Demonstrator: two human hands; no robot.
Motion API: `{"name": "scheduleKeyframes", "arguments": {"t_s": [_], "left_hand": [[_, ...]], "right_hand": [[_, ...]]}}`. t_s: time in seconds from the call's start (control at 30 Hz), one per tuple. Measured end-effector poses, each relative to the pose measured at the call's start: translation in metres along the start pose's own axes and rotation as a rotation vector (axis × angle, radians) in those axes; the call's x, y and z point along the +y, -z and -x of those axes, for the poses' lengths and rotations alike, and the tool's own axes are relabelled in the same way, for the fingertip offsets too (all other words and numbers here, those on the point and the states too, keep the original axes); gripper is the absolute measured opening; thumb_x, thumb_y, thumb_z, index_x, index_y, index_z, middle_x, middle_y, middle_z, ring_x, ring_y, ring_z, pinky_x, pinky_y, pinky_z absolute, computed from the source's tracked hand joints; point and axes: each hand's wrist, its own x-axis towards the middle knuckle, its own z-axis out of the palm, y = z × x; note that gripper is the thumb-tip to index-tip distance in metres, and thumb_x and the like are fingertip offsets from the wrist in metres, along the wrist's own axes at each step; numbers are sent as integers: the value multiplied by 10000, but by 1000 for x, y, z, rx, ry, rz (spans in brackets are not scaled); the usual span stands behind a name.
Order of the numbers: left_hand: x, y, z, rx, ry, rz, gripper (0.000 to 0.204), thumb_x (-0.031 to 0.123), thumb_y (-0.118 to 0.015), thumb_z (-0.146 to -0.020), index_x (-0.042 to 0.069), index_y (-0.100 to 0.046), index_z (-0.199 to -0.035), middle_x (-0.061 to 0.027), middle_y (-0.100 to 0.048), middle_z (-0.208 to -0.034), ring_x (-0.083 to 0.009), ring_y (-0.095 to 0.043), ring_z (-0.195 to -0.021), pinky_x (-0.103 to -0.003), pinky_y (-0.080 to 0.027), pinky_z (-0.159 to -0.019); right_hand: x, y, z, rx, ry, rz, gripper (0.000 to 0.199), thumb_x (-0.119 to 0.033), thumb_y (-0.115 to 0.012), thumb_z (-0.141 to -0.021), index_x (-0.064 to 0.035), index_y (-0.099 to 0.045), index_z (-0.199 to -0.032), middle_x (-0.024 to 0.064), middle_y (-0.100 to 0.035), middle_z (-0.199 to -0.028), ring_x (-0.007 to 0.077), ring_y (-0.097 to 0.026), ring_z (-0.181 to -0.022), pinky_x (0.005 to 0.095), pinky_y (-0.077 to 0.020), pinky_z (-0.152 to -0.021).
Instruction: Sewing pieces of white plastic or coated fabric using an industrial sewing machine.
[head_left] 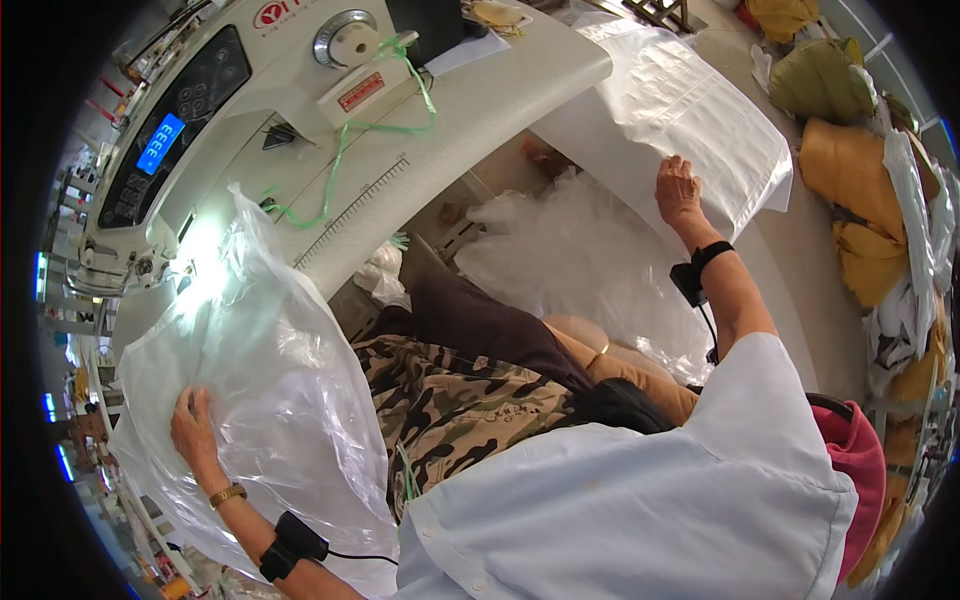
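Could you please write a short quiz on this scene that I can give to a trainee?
1. True or false: the right hand is over at the bright light beside the machine's display.
2. The left hand is at which thing? a) the green strap; b) the translucent plastic sheeting; c) the round dial.
3. Fill in: the display is lit in the colour ____.

Key:
1. False; it is at the white sheets, on the far right side.
2. b.
3. Blue.
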Motion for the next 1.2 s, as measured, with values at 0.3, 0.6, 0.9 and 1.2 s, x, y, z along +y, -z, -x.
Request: {"name": "scheduleKeyframes", "arguments": {"t_s": [0.3,0.6,0.9,1.2], "left_hand": [[-4,-6,-2,0,-2,-27,419,390,-512,-966,21,-649,-1109,-185,-683,-1034,-383,-627,-972,-450,-470,-838],[-9,-13,-3,58,-41,-87,386,358,-487,-981,38,-648,-1123,-186,-683,-1041,-388,-627,-975,-455,-478,-828],[0,-10,-2,32,18,-97,376,356,-476,-983,52,-650,-1122,-196,-679,-1044,-398,-625,-970,-464,-475,-822],[5,-13,0,31,49,-178,379,348,-441,-1000,48,-639,-1121,-207,-668,-1061,-407,-619,-969,-482,-472,-815]], "right_hand": [[15,-19,-25,57,296,230,93,-73,-623,-759,-71,-668,-840,93,-661,-816,254,-691,-741,368,-550,-553],[46,33,-30,-121,146,-248,320,-249,-653,-872,38,-629,-1010,193,-648,-1055,351,-665,-975,416,-542,-830],[9,-20,-36,-73,200,138,219,-82,-679,-756,-17,-675,-965,124,-675,-890,289,-691,-799,447,-574,-616],[29,-5,-46,-153,331,110,156,-82,-614,-796,-43,-710,-913,152,-720,-924,275,-714,-888,399,-580,-694]]}}
